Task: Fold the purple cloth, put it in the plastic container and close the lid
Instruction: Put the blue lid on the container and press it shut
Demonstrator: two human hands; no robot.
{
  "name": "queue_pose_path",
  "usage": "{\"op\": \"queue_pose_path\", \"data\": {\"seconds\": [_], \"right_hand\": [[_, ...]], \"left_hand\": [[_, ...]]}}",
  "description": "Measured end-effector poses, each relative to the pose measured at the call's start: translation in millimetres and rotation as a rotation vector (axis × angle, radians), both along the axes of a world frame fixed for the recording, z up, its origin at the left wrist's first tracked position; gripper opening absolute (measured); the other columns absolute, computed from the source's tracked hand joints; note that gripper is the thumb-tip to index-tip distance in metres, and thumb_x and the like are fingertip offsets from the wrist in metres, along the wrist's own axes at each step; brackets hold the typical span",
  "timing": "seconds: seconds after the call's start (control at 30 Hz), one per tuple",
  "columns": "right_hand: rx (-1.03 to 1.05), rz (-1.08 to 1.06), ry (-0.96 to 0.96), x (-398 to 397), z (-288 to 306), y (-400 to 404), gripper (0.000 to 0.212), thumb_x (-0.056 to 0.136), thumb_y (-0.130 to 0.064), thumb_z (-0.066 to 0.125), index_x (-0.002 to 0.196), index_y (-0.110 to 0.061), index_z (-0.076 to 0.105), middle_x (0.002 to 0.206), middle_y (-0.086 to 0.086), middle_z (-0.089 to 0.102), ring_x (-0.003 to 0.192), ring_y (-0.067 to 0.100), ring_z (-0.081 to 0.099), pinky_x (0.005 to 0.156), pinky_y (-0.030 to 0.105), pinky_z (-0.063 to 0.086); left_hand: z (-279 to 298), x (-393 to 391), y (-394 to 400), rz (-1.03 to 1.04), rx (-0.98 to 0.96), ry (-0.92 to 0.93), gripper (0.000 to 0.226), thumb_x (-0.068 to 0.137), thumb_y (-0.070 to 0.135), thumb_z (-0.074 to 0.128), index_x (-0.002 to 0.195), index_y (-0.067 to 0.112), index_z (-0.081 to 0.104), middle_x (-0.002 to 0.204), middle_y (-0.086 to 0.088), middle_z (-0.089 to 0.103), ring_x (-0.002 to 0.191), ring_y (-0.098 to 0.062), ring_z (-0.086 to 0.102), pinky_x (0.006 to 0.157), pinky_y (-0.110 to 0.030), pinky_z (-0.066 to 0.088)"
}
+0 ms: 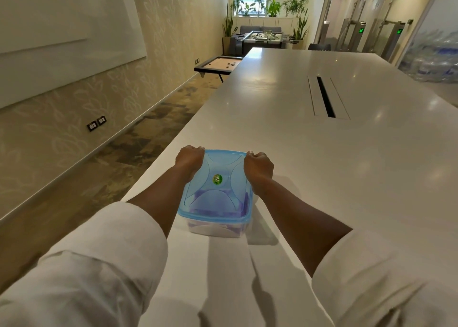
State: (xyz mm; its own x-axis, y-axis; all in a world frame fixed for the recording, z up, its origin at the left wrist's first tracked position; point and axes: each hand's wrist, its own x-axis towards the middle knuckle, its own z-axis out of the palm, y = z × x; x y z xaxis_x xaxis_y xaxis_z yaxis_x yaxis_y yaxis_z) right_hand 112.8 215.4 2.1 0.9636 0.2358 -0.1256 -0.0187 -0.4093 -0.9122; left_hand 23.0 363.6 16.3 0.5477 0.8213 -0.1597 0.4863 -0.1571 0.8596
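Note:
A clear plastic container (213, 230) stands on the white table near its left edge. Its translucent blue lid (218, 193) lies on top, with a green round sticker in the middle. The purple cloth (210, 206) shows through the lid and the clear wall, lying inside. My left hand (189, 159) grips the lid's far left corner, fingers curled over the rim. My right hand (257, 166) grips the far right corner the same way. Both forearms run along the container's sides.
The long white table (322, 165) stretches ahead, with a dark cable slot (326, 97) in its middle. The table's left edge runs just beside the container, with carpeted floor below. A low game board (218, 65) and a foosball table (260, 38) stand far off.

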Motion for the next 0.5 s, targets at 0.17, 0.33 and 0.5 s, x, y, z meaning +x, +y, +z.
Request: {"op": "queue_pose_path", "data": {"seconds": [0.17,0.33,0.5], "right_hand": [[0.002,-0.004,-0.010,-0.1,0.1,0.2,0.028,0.096,-0.033,0.041,0.091,-0.010,0.056,0.087,0.007,0.058,0.082,0.026,0.055,0.073,0.031,0.039],[0.002,-0.007,-0.002,-1.3,-0.1,-1.0,0.036,0.096,-0.035,0.039,0.102,-0.006,0.059,0.090,0.008,0.057,0.083,0.025,0.053,0.074,0.031,0.038],[-0.003,-0.016,0.028,-2.6,-1.6,-3.6,0.043,0.096,-0.039,0.038,0.115,-0.005,0.057,0.097,0.008,0.057,0.082,0.023,0.049,0.075,0.030,0.035]], "left_hand": [[-0.6,-1.0,-3.0,0.013,0.044,0.007,0.048,0.100,0.035,0.047,0.128,-0.003,0.054,0.131,-0.021,0.057,0.118,-0.036,0.053,0.095,-0.036,0.042],[-1.3,-3.3,-6.2,0.041,0.139,0.048,0.043,0.098,0.039,0.047,0.116,0.003,0.063,0.119,-0.018,0.064,0.108,-0.035,0.058,0.085,-0.034,0.042],[0.4,-3.6,-10.7,0.059,0.254,0.091,0.042,0.096,0.043,0.048,0.098,0.007,0.070,0.100,-0.014,0.071,0.091,-0.029,0.063,0.073,-0.031,0.041]]}}
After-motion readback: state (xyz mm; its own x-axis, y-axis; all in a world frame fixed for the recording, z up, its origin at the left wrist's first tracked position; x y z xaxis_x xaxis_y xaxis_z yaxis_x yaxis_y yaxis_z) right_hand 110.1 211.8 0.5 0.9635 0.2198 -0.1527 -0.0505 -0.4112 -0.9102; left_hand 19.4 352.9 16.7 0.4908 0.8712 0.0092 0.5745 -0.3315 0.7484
